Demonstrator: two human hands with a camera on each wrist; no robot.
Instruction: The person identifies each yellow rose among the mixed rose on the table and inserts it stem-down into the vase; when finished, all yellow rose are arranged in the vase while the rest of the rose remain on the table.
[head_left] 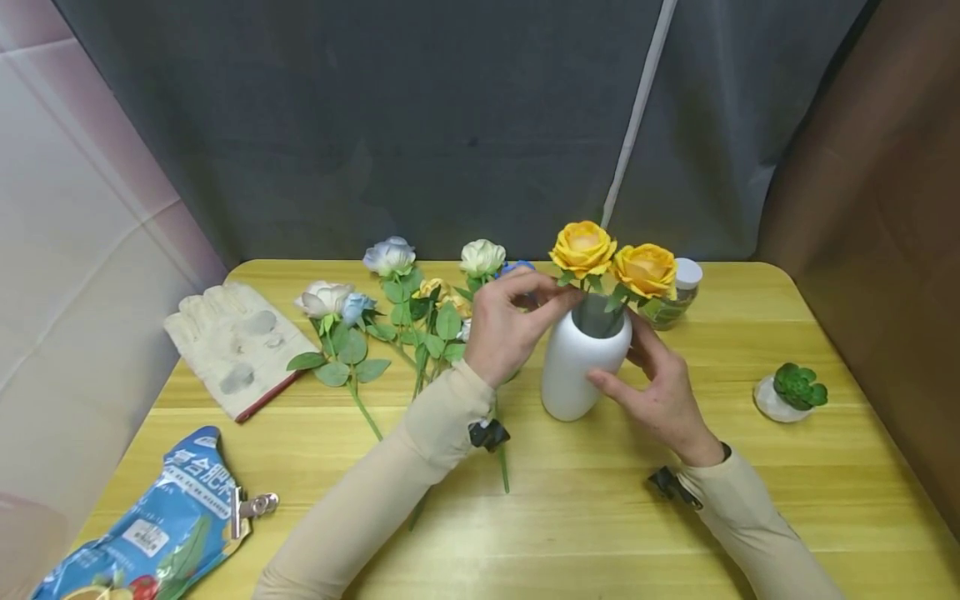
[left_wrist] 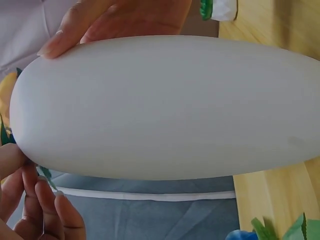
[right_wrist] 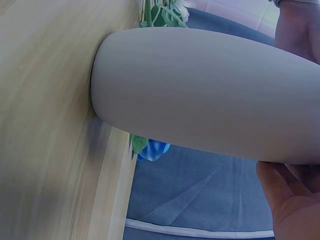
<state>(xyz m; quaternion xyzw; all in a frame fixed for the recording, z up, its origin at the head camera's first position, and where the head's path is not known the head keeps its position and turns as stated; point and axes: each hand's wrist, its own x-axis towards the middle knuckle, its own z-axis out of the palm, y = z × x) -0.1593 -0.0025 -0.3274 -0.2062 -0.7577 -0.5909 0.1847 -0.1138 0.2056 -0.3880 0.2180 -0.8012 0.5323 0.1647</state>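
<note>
A white vase [head_left: 573, 375] stands upright on the table, with two yellow roses [head_left: 582, 248] rising from its dark mouth. My right hand [head_left: 663, 392] holds the vase near the top, thumb on the near side and fingers round the far right. At the rim, my left hand [head_left: 504, 325] pinches low on the left yellow rose, by its stem and leaves; the fingertips are partly hidden. In the left wrist view, the left fingers [left_wrist: 47, 205] sit beside the vase mouth by a green leaf. The right wrist view shows the vase base [right_wrist: 107, 80] on the table.
Several artificial flowers [head_left: 427, 325] lie left of the vase. Farther left are a work glove [head_left: 236, 342] and a blue bag [head_left: 165, 517] with a metal clip [head_left: 251, 507]. A white-lidded jar [head_left: 678, 292] stands behind the vase; a small potted succulent [head_left: 791, 392] is at right.
</note>
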